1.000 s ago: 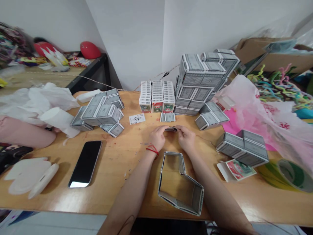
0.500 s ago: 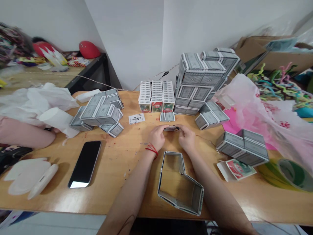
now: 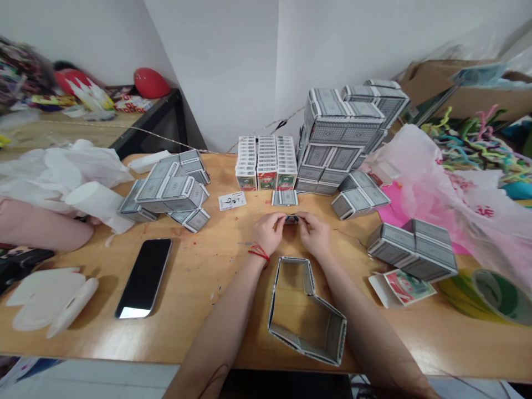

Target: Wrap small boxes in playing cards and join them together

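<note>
In the middle of the table, my left hand (image 3: 268, 229) and my right hand (image 3: 315, 233) pinch the two sides of a small playing card (image 3: 291, 220). The card looks bent, and fingers hide much of it. Just beyond it lie some grey-backed playing cards (image 3: 285, 198). Between my forearms stands an open, angular frame of joined playing cards (image 3: 334, 336), touched by neither hand. A single white card (image 3: 232, 201) with a black drawing lies face up to the left.
Stacked card packs (image 3: 266, 166) stand at the back, beside a tall structure of card blocks (image 3: 328, 133). More card blocks (image 3: 166, 191) sit at left. A phone (image 3: 144, 279) lies front left. On the right are an opened card box (image 3: 409, 287) and a tape roll (image 3: 486, 296).
My fingertips have drawn closer together on the card, which looks narrower and more bent now. The frame and the other things stay where they were.
</note>
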A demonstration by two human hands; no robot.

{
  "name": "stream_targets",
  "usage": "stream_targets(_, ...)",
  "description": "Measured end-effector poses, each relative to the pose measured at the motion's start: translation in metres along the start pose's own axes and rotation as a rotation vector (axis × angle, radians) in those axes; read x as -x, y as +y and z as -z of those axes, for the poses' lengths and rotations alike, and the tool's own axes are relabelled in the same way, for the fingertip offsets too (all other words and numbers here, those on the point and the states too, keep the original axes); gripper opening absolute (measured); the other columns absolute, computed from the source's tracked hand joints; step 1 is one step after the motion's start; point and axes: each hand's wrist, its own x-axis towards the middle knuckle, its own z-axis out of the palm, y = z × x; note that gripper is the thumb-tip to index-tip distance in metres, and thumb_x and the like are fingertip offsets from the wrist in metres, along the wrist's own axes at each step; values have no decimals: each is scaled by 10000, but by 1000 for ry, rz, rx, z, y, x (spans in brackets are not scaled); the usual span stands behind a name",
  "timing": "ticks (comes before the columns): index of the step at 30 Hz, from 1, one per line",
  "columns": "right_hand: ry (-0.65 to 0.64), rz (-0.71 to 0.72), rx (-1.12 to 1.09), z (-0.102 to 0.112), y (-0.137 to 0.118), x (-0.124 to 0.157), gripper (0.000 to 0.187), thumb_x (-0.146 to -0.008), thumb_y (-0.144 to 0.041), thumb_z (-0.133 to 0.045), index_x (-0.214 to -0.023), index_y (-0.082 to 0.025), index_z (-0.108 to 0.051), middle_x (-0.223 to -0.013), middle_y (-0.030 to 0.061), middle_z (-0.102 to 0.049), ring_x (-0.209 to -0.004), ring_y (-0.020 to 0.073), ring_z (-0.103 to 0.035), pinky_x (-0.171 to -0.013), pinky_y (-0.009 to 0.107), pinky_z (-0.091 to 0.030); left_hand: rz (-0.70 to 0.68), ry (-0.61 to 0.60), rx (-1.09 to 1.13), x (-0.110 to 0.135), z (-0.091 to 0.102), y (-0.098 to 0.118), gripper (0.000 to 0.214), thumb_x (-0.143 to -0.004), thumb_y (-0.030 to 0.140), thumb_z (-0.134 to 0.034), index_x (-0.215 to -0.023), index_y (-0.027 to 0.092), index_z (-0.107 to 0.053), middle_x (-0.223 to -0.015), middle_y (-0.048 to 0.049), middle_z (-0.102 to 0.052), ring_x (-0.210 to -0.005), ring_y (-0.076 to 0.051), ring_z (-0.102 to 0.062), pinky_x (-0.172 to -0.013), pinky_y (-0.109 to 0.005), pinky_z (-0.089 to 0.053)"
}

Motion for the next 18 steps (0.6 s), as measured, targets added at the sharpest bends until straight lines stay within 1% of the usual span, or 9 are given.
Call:
stream_targets(3, -23, -23, 22, 1, 0, 0, 234, -798, -189, -396, -903, -210, -604, -877, 33, -668, -776, 160, -618, -729, 281, -484, 16, -23, -15, 1, -1, -2, 225, -796, 126, -423, -915, 197, -599, -853, -25, -659, -789, -139, -599, -732, -272, -477)
stream_targets(6, -31, -55, 30, 0, 1, 0, 244, -800, -189, -388, -915, -206, -602, -878, 35, -669, -775, 164, -619, -723, 286, -486, 15, -49, -12, 2, -1, -4, 340, -752, 40, -387, -977, 207, -579, -913, -22, -650, -843, -141, -595, -779, -280, -476)
stream_targets(8, -24, -70, 20, -1, 2, -1, 244, -806, -203, -387, -919, -204, -603, -887, 38, -668, -778, 164, -618, -722, 287, -488, 15, -58, 1, 2, -1, -4, 393, -726, 11, -374, -1008, 206, -567, -953, -22, -642, -874, -141, -589, -804, -282, -473)
stream_targets(10, -11, -84, -10, -2, 2, -2, 241, -809, -227, -396, -930, -199, -602, -907, 45, -666, -781, 161, -619, -720, 286, -492, 21, -61, 18, 2, 0, -4, 399, -732, 14, -367, -1029, 201, -558, -976, -27, -636, -883, -141, -588, -809, -282, -473)
stream_targets(13, 8, -99, -57, -4, 1, -2, 249, -792, -269, -445, -976, -185, -590, -924, 58, -662, -783, 159, -622, -716, 286, -499, 32, -47, 53, 1, 1, -2, 336, -787, 72, -366, -1038, 196, -552, -983, -34, -637, -874, -136, -592, -793, -272, -479)
stream_targets(18, 14, -117, -27, -5, -1, -1, 293, -746, -286, -511, -1009, -177, -582, -880, 55, -670, -734, 154, -625, -693, 284, -500, 21, -15, 107, 1, 0, 2, 278, -832, 150, -375, -1049, 195, -543, -1005, -43, -629, -875, -122, -592, -802, -254, -478)
